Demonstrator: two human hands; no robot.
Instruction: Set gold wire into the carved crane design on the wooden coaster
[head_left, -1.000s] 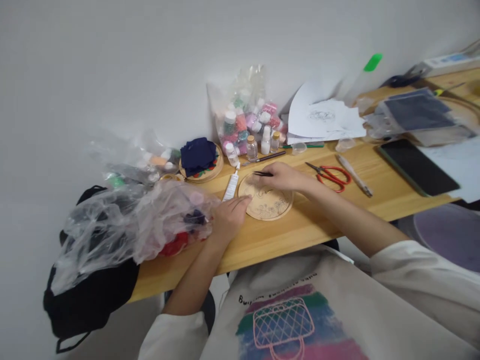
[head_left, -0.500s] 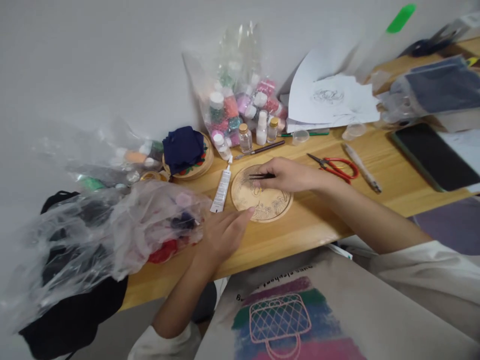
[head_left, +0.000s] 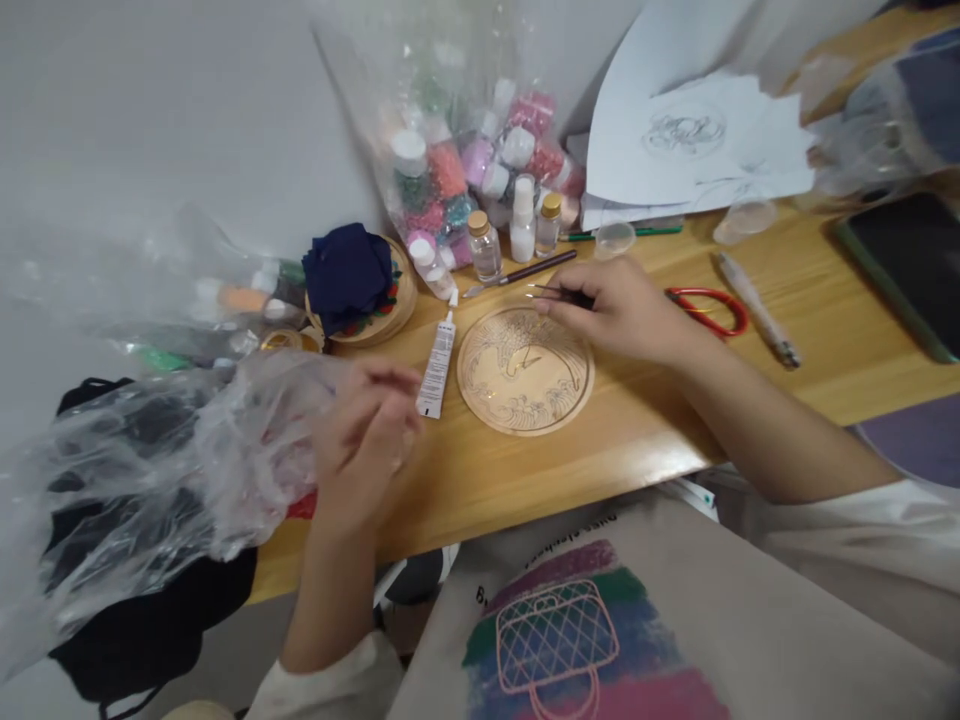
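Observation:
My right hand [head_left: 611, 305] is closed on dark tweezers [head_left: 561, 294]. Their light tips stand apart, over the far edge of a round wooden disc [head_left: 525, 372]. Line drawing covers the disc: a curved figure with wave shapes along its near side. To the left, my left hand [head_left: 367, 430] is raised off the disc, fingers bent and apart, somewhat blurred; nothing shows in it. Beside its fingertips lies a white tube [head_left: 437, 370] with a narrow nozzle. Behind the disc is a dark-handled craft knife [head_left: 529, 273].
Small bottles [head_left: 484, 245] stand before a clear bag of coloured jars [head_left: 450, 170]. Dark blue cloth [head_left: 349, 278] sits on wooden rounds at left, near crumpled plastic bags [head_left: 247, 450]. Rightward are red-handled pliers [head_left: 709, 310], a pen [head_left: 757, 308], a phone [head_left: 904, 265] and drawing sheets [head_left: 690, 150].
My left hand has lifted off the disc's near edge and moved left. My right hand has drawn the tweezers back from the disc's middle to its far edge. The camera view has shifted.

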